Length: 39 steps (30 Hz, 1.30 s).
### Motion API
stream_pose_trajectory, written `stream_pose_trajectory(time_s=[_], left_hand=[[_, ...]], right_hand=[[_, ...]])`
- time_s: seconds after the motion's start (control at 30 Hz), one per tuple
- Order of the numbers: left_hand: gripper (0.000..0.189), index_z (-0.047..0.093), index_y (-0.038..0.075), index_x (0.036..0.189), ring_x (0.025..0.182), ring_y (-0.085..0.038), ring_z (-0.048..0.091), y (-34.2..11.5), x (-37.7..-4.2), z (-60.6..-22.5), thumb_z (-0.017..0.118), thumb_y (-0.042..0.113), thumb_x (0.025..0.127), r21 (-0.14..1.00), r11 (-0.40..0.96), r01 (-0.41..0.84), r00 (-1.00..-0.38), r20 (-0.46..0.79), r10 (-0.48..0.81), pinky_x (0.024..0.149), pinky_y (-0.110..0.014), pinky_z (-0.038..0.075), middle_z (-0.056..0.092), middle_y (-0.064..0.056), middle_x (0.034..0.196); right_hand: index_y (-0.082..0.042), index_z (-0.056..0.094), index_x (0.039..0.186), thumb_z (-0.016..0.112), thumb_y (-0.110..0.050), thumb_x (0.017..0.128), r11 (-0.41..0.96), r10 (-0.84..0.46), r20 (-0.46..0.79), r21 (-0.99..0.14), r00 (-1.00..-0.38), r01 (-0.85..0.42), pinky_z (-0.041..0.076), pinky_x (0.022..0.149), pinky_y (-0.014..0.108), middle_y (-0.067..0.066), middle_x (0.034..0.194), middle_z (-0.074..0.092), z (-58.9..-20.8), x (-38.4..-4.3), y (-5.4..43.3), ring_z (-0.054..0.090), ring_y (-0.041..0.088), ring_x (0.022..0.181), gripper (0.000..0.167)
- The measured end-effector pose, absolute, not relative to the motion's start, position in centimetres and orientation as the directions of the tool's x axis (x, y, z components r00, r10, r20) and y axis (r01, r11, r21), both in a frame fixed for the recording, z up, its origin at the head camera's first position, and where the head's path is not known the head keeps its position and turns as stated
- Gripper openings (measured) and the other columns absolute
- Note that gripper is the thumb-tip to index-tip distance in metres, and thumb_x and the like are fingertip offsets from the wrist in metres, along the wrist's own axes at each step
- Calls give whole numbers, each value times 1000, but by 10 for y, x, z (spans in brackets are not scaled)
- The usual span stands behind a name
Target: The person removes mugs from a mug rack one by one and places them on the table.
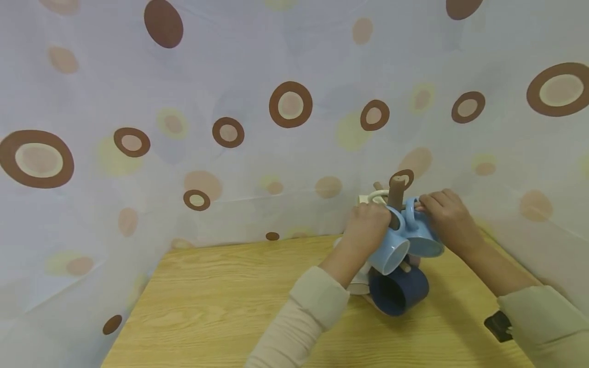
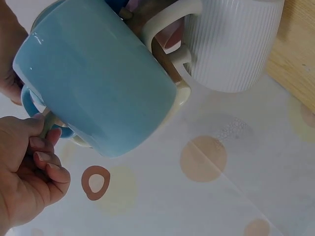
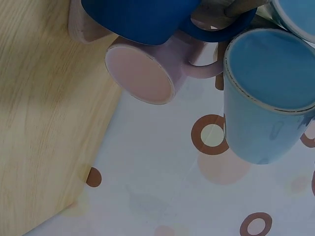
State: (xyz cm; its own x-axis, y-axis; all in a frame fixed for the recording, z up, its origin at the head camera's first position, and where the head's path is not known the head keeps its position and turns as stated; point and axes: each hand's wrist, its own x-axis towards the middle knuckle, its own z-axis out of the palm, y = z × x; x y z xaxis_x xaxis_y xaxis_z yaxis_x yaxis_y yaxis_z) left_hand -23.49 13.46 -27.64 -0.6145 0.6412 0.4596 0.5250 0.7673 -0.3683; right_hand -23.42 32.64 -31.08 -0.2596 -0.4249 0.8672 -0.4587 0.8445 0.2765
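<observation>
A wooden mug tree (image 1: 397, 192) stands toward the right of the table, hung with mugs. My left hand (image 1: 366, 227) pinches the end of a peg (image 2: 48, 121) that passes through the handle of a light blue mug (image 1: 389, 251). On the other side, my right hand (image 1: 453, 220) has its fingers curled over a peg end at the handle of a second light blue mug (image 1: 424, 239); its fingertips are partly hidden. Below hang a navy mug (image 1: 399, 290), a pink mug (image 3: 142, 73) and a white ribbed mug (image 2: 234, 46).
The wood-grain table (image 1: 221, 306) extends to the left of the mug tree. A dotted curtain (image 1: 248, 174) hangs close behind it and along the right side. A small black object (image 1: 498, 326) shows beside the right sleeve.
</observation>
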Motion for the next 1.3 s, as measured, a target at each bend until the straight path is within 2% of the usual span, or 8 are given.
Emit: stream_pose_trajectory(time_s=[0.27, 0.67, 0.9, 1.3], left_hand=[[18, 71, 23, 85, 67, -7, 61, 121, -234, -274, 55, 19, 91, -370, 771, 518, -609, 474, 636, 56, -20, 49, 67, 9, 79], [18, 71, 24, 86, 68, -8, 62, 101, -236, -273, 55, 19, 91, -364, 783, 504, -641, 451, 621, 58, -20, 50, 68, 8, 80], [18, 71, 24, 82, 65, -5, 62, 88, -240, -272, 56, 19, 91, -419, 773, 476, -603, 485, 634, 54, -19, 48, 67, 10, 77], [17, 71, 24, 79, 65, -5, 60, 63, -242, -276, 59, 16, 88, -444, 779, 442, -590, 511, 626, 55, -19, 47, 67, 9, 75]], right_hand=[[7, 57, 82, 35, -30, 99, 837, -416, 876, 263, -244, -480, 42, 59, 42, 19, 72, 58, -310, -237, 314, 49, 32, 64, 46], [7, 57, 81, 37, -30, 99, 823, -412, 886, 262, -212, -504, 41, 59, 41, 18, 71, 58, -314, -247, 293, 49, 31, 63, 45], [7, 57, 82, 38, -29, 98, 806, -428, 881, 272, -201, -526, 43, 59, 40, 19, 73, 58, -311, -253, 281, 50, 32, 64, 44], [7, 57, 83, 37, -28, 97, 796, -417, 884, 241, -213, -556, 44, 60, 41, 18, 72, 57, -315, -264, 257, 51, 31, 65, 43]])
